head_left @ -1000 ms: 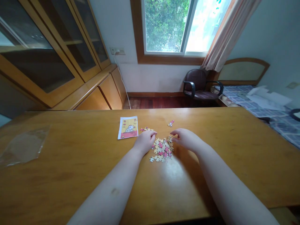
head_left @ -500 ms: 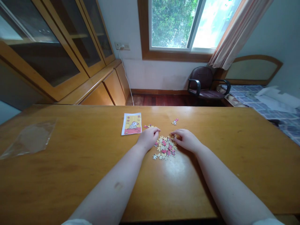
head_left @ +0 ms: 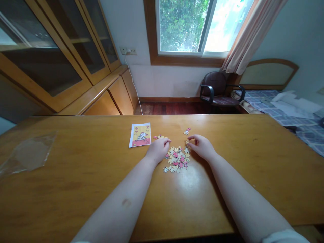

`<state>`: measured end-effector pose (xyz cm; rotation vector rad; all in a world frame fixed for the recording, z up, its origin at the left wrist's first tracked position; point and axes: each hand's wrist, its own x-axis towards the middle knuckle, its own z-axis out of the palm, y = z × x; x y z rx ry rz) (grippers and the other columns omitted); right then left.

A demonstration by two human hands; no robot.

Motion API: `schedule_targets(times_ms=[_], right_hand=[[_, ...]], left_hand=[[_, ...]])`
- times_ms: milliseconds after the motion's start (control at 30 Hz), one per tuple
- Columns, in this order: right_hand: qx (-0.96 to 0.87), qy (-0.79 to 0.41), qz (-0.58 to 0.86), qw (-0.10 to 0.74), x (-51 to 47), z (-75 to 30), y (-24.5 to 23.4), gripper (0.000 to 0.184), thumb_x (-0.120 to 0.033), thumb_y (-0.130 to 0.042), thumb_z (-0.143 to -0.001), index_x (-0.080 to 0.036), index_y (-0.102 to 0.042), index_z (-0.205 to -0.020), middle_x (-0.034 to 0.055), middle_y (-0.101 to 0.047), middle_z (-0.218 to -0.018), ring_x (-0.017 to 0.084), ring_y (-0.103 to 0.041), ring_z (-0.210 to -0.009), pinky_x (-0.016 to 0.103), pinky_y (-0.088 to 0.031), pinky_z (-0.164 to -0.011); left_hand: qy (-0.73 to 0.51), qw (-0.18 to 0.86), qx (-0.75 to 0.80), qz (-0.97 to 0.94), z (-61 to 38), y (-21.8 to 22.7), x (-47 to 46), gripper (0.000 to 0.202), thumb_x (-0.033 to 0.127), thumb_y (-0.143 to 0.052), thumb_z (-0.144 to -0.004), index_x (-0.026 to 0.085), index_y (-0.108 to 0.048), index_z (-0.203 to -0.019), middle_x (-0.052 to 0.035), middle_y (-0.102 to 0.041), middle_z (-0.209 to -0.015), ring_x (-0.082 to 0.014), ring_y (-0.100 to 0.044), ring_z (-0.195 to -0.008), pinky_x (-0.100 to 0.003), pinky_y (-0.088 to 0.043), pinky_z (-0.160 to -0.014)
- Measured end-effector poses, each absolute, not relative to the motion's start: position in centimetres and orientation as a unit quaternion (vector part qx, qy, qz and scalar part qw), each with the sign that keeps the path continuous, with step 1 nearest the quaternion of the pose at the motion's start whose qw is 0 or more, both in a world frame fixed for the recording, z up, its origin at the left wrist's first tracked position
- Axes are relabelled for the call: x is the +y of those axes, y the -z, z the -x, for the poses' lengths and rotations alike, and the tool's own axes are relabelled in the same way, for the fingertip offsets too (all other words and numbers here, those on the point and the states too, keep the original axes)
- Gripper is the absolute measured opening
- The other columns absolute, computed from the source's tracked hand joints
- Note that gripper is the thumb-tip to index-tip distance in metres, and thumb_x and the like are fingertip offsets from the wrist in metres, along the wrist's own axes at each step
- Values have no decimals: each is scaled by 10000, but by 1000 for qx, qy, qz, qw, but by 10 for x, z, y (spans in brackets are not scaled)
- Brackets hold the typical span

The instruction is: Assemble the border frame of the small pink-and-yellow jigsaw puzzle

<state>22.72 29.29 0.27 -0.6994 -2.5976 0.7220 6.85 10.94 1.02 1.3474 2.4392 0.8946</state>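
Observation:
A loose heap of small jigsaw puzzle pieces [head_left: 177,158], in yellow, white and pink, lies on the table between my two hands. My left hand [head_left: 159,147] rests at the heap's upper left with its fingers curled together; whatever may be in them is hidden. At the heap's upper right, my right hand [head_left: 202,145] has thumb and forefinger closed around a small yellowish puzzle piece [head_left: 187,143]. Just beyond it sits a small joined cluster of pieces [head_left: 187,131]. More pieces [head_left: 158,136] lie behind my left hand, which partly covers them.
A picture card [head_left: 140,135] with a white cartoon figure on yellow and pink lies left of the pieces. Further left is a clear plastic bag [head_left: 30,152]. All rest on a wide wooden table [head_left: 88,162]. Past its far edge stands an armchair [head_left: 215,86].
My right hand has moved slightly up and away from the heap, toward the small cluster. My left hand stays almost where it was. The whole view has shifted a little.

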Motion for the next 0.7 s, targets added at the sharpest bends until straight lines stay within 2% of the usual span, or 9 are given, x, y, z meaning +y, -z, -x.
schedule_targets(times_ms=[167,333,433,567,633,700], right_hand=[[-911,-223,298,180,303,-224,6,123,-308,-620,-790,-217,-697,-822,28,-682,-831,176,-599,-744,293,-457,-723],[-929,-203,264,164,305,-226,6,136,-266,-612,-825,-251,-748,-817,26,-741,-977,199,-646,-908,332,-461,-863],[-948,-161,236,140,303,-227,3,203,-247,-571,-869,-264,-770,-903,33,-725,-1102,216,-641,-963,375,-444,-914],[-950,-110,255,142,300,-227,1,279,-281,-582,-872,-296,-726,-1111,58,-616,-1310,299,-571,-1090,472,-422,-940],[-950,-131,239,154,299,-228,-3,287,-300,-605,-861,-282,-719,-1124,79,-643,-1260,289,-573,-1080,453,-428,-942],[-955,-182,184,145,296,-230,-10,228,-301,-606,-862,-252,-745,-1037,71,-716,-1057,229,-618,-963,372,-457,-901]], left_hand=[[-305,104,828,-458,-69,-10,110,311,247,-439,-895,234,-720,-1029,-26,-718,-1100,-202,-644,-1056,-317,-515,-916],[-302,102,830,-458,-68,-9,110,311,240,-440,-892,241,-722,-1022,-23,-721,-1097,-201,-644,-1057,-318,-514,-920],[-306,102,829,-456,-68,-9,110,311,236,-439,-888,238,-721,-1018,-24,-720,-1100,-200,-646,-1055,-317,-517,-913],[-305,103,828,-458,-68,-11,109,311,230,-440,-886,232,-722,-1016,-23,-722,-1094,-200,-649,-1048,-319,-518,-913],[-302,102,831,-456,-69,-11,110,309,235,-444,-887,236,-723,-1019,-23,-721,-1100,-203,-647,-1054,-320,-518,-917],[-300,102,833,-454,-69,-11,110,309,239,-446,-888,238,-724,-1023,-25,-719,-1109,-206,-642,-1068,-319,-516,-925]])
